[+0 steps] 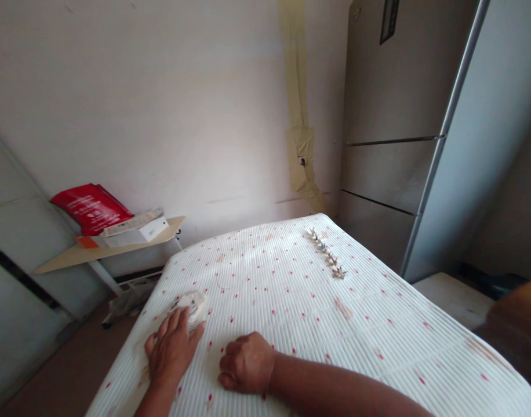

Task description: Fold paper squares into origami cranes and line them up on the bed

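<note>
My left hand (173, 347) lies flat with its fingers spread, the fingertips over the near edge of a pale, crumpled bundle (195, 306) that looks like paper or thin plastic with dark markings. Part of that bundle is hidden beneath my fingers. To its right, my right hand (248, 364) rests closed in a fist on the ribbed white cover (274, 289) with red dots; nothing shows sticking out of it. Farther off, a row of several small, spiky, grey-brown folded pieces (326, 253) runs along the cover, touched by neither hand.
A small side table (65, 259) at the left holds a red bag (91, 207) and a white box (137, 234). A tall grey fridge (387, 92) stands at the right. Yellowish tape (297, 87) runs down the wall to a socket. A blurred brown-orange shape (520, 324) is at the right edge.
</note>
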`<state>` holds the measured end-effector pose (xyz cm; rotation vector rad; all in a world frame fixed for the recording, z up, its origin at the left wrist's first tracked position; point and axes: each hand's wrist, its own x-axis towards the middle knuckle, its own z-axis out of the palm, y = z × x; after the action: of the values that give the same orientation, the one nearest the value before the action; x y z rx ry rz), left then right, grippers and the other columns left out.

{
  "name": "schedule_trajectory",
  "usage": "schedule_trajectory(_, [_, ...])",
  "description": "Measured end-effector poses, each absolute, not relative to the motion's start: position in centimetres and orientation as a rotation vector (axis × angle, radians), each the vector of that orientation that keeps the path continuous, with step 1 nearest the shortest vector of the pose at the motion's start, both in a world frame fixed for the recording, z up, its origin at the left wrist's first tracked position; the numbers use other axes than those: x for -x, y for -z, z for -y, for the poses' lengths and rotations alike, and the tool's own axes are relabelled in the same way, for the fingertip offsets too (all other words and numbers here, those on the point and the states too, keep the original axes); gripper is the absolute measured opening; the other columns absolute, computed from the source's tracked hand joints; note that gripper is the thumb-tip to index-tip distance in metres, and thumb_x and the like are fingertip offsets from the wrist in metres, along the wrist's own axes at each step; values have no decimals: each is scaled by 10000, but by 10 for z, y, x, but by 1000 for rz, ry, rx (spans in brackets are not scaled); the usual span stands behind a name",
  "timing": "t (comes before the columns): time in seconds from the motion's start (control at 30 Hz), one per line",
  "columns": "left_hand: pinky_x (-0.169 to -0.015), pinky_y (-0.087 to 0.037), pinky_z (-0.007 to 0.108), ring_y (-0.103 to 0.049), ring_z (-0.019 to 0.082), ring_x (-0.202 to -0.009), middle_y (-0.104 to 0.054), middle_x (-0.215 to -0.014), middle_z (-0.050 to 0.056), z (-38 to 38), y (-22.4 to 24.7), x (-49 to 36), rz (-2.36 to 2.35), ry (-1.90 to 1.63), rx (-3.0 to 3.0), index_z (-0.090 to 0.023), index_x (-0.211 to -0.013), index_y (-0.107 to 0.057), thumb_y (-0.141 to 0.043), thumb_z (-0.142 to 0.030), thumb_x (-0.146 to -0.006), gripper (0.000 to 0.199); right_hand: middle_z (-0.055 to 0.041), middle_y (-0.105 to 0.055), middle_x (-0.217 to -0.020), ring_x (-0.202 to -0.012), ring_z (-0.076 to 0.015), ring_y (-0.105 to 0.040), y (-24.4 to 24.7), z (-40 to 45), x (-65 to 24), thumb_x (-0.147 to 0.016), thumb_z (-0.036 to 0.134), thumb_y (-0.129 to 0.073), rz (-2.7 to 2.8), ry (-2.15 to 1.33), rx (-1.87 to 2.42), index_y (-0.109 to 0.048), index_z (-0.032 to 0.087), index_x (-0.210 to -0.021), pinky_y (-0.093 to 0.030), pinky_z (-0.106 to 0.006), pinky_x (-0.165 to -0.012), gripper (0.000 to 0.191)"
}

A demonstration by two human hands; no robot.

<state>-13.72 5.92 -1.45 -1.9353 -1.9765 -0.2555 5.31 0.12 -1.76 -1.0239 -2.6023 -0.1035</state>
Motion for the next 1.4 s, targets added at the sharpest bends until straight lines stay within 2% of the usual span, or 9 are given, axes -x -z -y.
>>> schedule_trajectory(0.2, [-979, -230, 436, -369, 245, -1219, -426, -1356, 110, -63, 21, 143, 1996, 263, 1991, -185, -1267, -435, -331, -405, -849, 483, 20, -652, -713, -562, -115, -554, 18, -1, -53, -802, 403, -500, 2594, 117, 1029, -609, 204, -716, -369, -220, -467, 243])
schedule_trajectory(0.37, [-932, -292, 459, -378, 262, -1216, -404, -1372, 115, -66, 24, 147, 2045, 275, 2034, -171, -1290, -413, -293, -424, -861, 512, 16, -649, -704, -553, -112, -548, 20, -2, -52, -806, 407, -491, 2592, 120, 1013, -605, 202, -712, -371, -216, -479, 253])
schedule_trajectory(0.63, [-945, -307, 415, -415, 222, -1203, -453, -1349, 65, -65, 17, 146, 2106, 338, 2048, -235, -1258, -463, -275, -345, -884, 434, 21, -642, -702, -553, -111, -550, 20, -2, -52, -808, 415, -494, 2596, 111, 1019, -607, 203, -707, -393, -224, -491, 260])
schedule_trajectory(0.93, [-909, -338, 380, -462, 199, -1157, -489, -1320, 46, -69, 21, 152, 2083, 351, 2030, -246, -1232, -502, -297, -195, -861, 427, 23, -641, -710, -560, -112, -540, 21, -2, -53, -809, 419, -486, 2578, 112, 1022, -605, 209, -717, -349, -221, -469, 258])
schedule_trajectory(1.2, [-870, -375, 350, -518, 194, -1097, -564, -1244, 28, -74, 18, 155, 2042, 353, 2019, -262, -1153, -577, -323, -201, -852, 399, 16, -647, -720, -561, -112, -548, 17, 0, -53, -807, 399, -495, 2595, 90, 1041, -605, 203, -721, -347, -212, -468, 241])
schedule_trajectory(1.4, [-836, -429, 298, -590, 184, -1000, -639, -1132, 39, -82, 31, 169, 1864, 526, 2066, -202, -1067, -638, -351, -240, -828, 376, 10, -636, -699, -548, -114, -535, 20, -1, -53, -808, 435, -490, 2613, 81, 1056, -597, 201, -705, -373, -218, -493, 277])
